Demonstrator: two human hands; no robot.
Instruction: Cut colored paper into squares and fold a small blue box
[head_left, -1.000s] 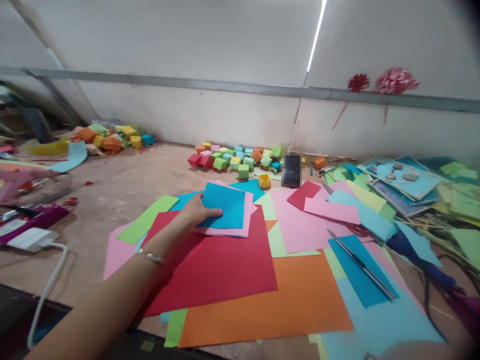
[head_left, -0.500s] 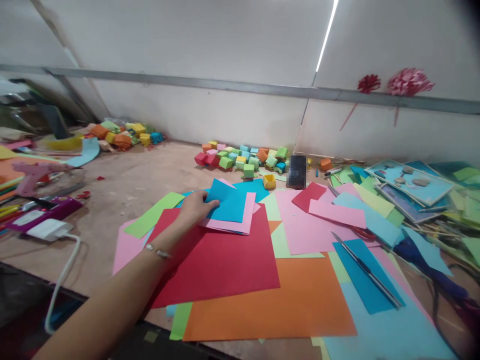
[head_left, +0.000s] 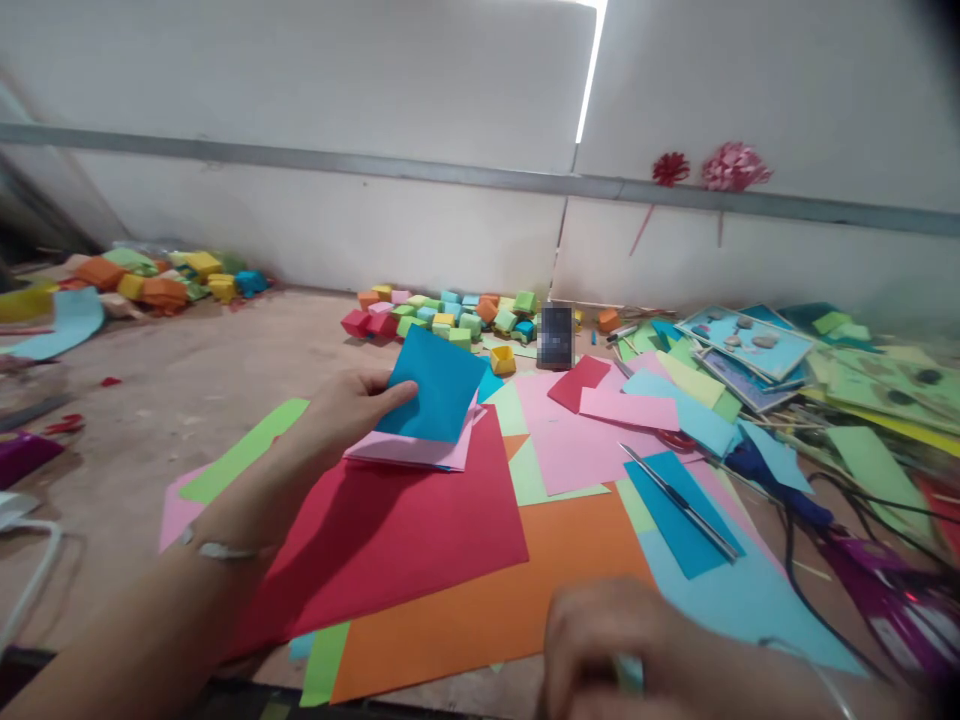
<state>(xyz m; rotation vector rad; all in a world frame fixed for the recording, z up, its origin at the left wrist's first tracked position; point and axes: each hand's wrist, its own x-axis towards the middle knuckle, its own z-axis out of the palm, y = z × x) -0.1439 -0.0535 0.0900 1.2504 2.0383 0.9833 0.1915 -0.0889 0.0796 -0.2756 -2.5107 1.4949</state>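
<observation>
Folded cubes (head_left: 460,338) upper centre, blue paper (head_left: 439,388) flat.
Left hand (head_left: 346,408) pinches it closed; right hand (head_left: 607,638), bottom, is blurred: grip I cannot tell.

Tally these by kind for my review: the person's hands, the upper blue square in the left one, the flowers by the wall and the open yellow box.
Hands: 2 (left hand, right hand)
Held blue square: 1
Flowers: 2 (red flower, pink flower)
Open yellow box: 1
Total: 6
</observation>
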